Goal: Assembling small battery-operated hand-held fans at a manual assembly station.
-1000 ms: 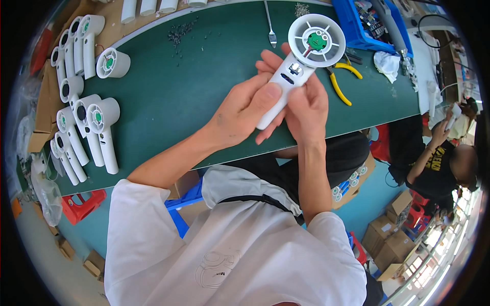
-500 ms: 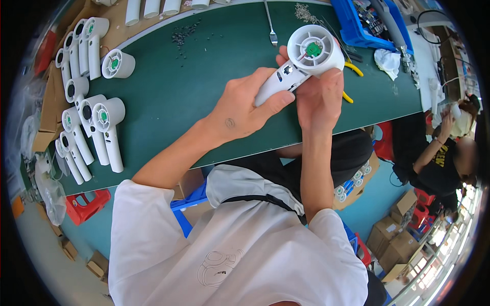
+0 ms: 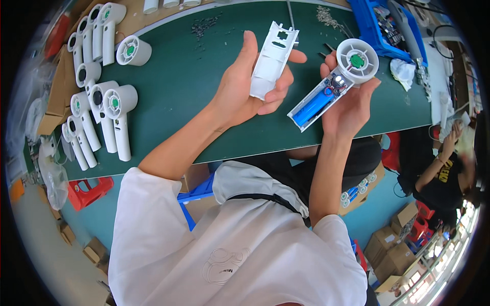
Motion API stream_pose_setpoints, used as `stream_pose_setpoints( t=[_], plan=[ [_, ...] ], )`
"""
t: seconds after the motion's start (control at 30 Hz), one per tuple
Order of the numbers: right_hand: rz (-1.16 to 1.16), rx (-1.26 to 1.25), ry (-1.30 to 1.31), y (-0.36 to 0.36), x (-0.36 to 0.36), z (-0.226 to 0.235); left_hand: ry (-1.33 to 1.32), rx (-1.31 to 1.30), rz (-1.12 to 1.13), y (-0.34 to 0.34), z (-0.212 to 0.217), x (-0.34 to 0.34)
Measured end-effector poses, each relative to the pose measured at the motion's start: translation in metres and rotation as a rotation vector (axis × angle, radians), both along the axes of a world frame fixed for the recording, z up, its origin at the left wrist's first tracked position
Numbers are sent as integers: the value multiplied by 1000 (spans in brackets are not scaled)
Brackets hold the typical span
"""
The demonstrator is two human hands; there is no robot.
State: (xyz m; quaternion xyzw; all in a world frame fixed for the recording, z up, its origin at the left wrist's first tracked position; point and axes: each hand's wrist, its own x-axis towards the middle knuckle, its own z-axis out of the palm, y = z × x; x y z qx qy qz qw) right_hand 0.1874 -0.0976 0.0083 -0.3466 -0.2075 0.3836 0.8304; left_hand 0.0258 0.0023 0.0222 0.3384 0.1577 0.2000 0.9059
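Observation:
My left hand (image 3: 236, 97) grips a loose white handle cover (image 3: 271, 64), its hollow inner side facing up, with the thumb along one edge and the fingers behind it. Beside it, my right hand (image 3: 348, 113) holds a white handheld fan (image 3: 357, 77) by the head and upper handle. The fan's handle lies open, showing a blue cylindrical battery (image 3: 314, 106) and a small circuit board with wires near the head. A green part sits at the centre of the round grille. Cover and fan are apart, both above the green table (image 3: 204, 122).
Several white fans (image 3: 120, 109) lie at the left, with a separate fan head (image 3: 133, 51) near them. Dark small parts (image 3: 204, 26) and a pile of screws (image 3: 327, 18) lie at the back. A blue bin (image 3: 375, 33) stands back right, a crumpled white cloth (image 3: 402, 72) beside it.
The handle cover has come off the fan and moved left in my left hand, exposing the battery. My right hand has shifted right with the fan.

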Motion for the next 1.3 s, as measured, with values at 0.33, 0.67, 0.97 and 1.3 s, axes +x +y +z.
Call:
stream_pose_setpoints(
  t=[0.33,0.67,0.97,1.3],
  plan=[
    [41,-4,-14,0,0,-4,-147,-167,7,7,-7,-2],
    [98,29,28,-2,4,-7,-166,-190,22,7,-6,-1],
    [260,240,203,0,7,-14,148,363,275,-7,-1,5],
    [361,375,219,3,10,-13,276,652,262,-14,-6,3]
  ],
)
